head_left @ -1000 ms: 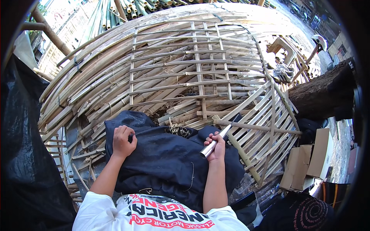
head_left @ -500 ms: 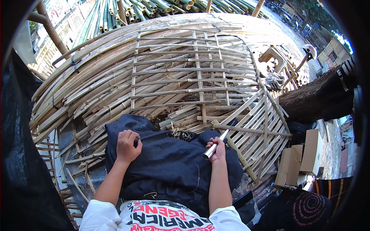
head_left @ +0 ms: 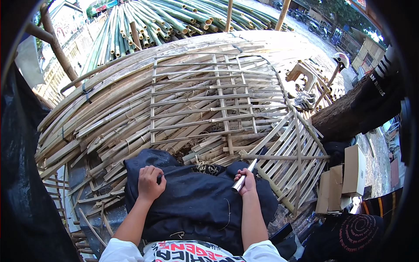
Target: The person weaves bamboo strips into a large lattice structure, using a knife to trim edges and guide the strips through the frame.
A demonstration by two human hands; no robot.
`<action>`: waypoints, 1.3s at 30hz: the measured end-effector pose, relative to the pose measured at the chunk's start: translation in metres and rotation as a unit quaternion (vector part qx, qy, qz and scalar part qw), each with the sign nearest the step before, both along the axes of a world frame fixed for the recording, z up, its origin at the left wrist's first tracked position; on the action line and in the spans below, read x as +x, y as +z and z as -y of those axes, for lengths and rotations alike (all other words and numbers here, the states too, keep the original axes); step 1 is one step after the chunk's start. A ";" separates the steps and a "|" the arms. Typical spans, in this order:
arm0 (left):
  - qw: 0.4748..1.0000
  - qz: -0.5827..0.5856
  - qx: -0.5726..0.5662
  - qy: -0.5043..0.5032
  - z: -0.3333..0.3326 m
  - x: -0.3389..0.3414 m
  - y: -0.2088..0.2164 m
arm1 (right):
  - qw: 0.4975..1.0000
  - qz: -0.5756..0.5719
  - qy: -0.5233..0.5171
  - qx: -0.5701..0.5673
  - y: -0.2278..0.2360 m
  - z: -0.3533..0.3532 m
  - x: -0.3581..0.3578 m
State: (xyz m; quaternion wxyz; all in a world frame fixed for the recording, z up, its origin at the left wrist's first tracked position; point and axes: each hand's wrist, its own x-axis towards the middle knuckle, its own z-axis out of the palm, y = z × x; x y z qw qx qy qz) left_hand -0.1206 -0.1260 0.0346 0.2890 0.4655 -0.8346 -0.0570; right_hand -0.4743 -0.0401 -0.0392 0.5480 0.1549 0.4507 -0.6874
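My right hand (head_left: 247, 181) is closed around the shiny metal handle of a knife (head_left: 238, 184), whose narrow pointed blade slants up and away to the right. It rests over the black cloth (head_left: 192, 201) spread across my lap. On the cloth's left part lies my left hand (head_left: 151, 181), fingers curled in; a small dark patch shows between thumb and fingers, and I cannot make out whether it is a thing held or the cloth. Beyond the hands, a lattice of split bamboo strips (head_left: 187, 99) lies on a large heap of bamboo slats (head_left: 109, 105).
Green bamboo poles (head_left: 166, 19) are stacked at the back. A fan-shaped slatted bamboo frame (head_left: 283, 159) lies to the right, near an open cardboard box (head_left: 352, 172) and a thick tree trunk (head_left: 338, 113). Dark sheeting (head_left: 30, 166) hangs on the left.
The view has tilted up, so the bamboo heap and hands sit lower and more of the green poles shows. Both hands keep their poses, the right still on the knife.
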 end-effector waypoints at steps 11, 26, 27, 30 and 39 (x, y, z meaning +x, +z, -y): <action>1.000 0.025 -0.007 -0.018 -0.001 -0.003 0.003 | 1.000 -0.010 0.017 0.017 -0.018 0.003 0.000; 0.998 0.056 -0.009 -0.025 -0.002 -0.009 0.003 | 0.995 -0.074 0.059 0.002 -0.019 0.004 0.003; 0.998 0.059 -0.011 -0.025 -0.002 -0.010 0.004 | 0.995 -0.077 0.062 0.003 -0.018 0.004 0.004; 0.997 0.067 -0.005 -0.022 -0.003 -0.012 0.004 | 0.994 -0.088 0.060 0.012 -0.015 0.003 0.006; 0.997 0.072 -0.004 -0.017 -0.005 -0.007 0.004 | 0.993 -0.087 0.081 0.007 -0.008 0.005 0.012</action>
